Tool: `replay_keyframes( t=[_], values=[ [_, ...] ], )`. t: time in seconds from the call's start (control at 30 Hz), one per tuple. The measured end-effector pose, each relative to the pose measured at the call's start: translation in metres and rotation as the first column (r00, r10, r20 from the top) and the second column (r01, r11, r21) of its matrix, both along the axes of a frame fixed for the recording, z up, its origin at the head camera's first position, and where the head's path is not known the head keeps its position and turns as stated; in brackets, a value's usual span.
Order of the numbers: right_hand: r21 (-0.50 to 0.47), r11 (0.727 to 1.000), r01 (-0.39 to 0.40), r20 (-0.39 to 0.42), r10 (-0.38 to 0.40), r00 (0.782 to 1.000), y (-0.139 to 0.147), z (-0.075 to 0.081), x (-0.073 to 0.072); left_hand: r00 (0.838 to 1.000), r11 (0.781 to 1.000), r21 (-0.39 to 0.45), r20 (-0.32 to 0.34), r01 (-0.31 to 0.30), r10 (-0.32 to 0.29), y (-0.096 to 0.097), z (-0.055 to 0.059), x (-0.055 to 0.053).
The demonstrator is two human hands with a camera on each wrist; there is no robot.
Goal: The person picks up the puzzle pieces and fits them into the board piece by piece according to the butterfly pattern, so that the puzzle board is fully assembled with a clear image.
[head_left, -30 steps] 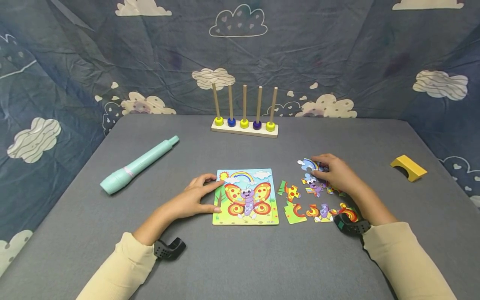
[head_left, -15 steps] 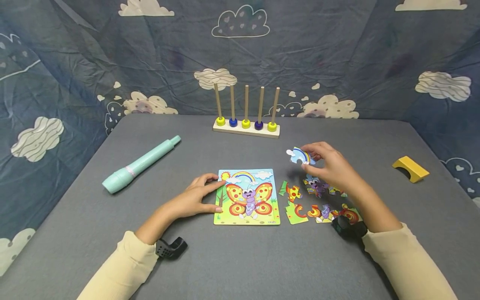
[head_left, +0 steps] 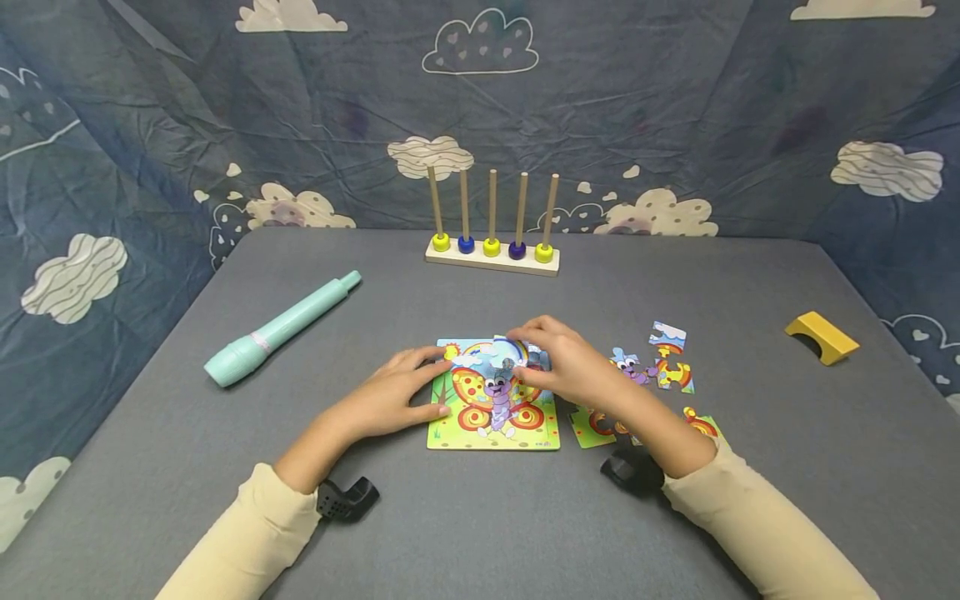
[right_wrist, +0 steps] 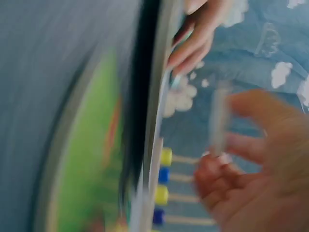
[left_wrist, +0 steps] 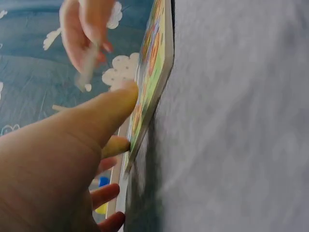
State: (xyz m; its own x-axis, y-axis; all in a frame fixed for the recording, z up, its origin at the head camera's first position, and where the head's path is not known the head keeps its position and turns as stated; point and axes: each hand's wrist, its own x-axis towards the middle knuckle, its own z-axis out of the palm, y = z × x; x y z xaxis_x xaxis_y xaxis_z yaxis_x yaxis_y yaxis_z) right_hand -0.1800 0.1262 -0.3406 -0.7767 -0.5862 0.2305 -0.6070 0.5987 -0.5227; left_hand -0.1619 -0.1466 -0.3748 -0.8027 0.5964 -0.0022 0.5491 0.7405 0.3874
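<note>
A square butterfly picture board (head_left: 457,433) lies flat on the grey table. My left hand (head_left: 386,396) rests at its left edge, thumb and forefinger extended onto the board, as the left wrist view also shows. Above the board's upper right part, my right hand (head_left: 573,362) pinches a light-blue jigsaw puzzle piece (head_left: 510,347) with a rainbow stripe. In the right wrist view that piece (right_wrist: 219,118) appears edge-on and blurred, off the board. Right of the board lie several loose pieces, among them a sky piece (head_left: 667,337) and a green piece (head_left: 591,429); the right forearm covers some.
Behind the board stands a wooden peg rack (head_left: 491,258) with yellow and blue beads on its upright rods. A mint-green microphone-shaped object (head_left: 281,329) lies at the left. A yellow arched block (head_left: 821,337) is at the far right. Cloud-patterned cloth (head_left: 637,108) hangs behind the table.
The right hand picked up the rainbow piece from the loose pieces, lifted it and carried it left over the board. The left hand has stayed at the board's left edge.
</note>
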Motion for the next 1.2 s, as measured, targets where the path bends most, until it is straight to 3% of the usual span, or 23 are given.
replay_keyframes(
  t=[0.17,0.4,0.7,0.97,1.2],
  values=[
    [0.090,0.996,0.000,0.041,-0.004,0.999,-0.014,-0.017,-0.008,0.999,0.999,-0.031,-0.048,0.022,-0.024,0.005,0.000,0.002],
    [0.147,0.989,-0.017,0.026,0.013,1.000,-0.021,-0.028,-0.016,0.999,1.000,-0.027,-0.044,0.016,-0.017,0.008,-0.002,-0.001],
    [0.183,0.983,-0.008,0.054,-0.001,0.999,-0.025,-0.026,-0.017,0.997,0.999,-0.034,-0.075,0.000,-0.003,0.015,-0.008,-0.008],
    [0.221,0.975,-0.016,0.065,0.002,0.998,-0.025,-0.025,-0.017,0.998,0.999,-0.027,-0.055,-0.018,0.017,0.015,-0.007,-0.009],
    [0.218,0.974,-0.065,0.179,0.026,0.983,-0.019,-0.019,-0.017,0.999,1.000,-0.026,-0.044,-0.016,0.015,0.015,-0.007,-0.009]
  ],
)
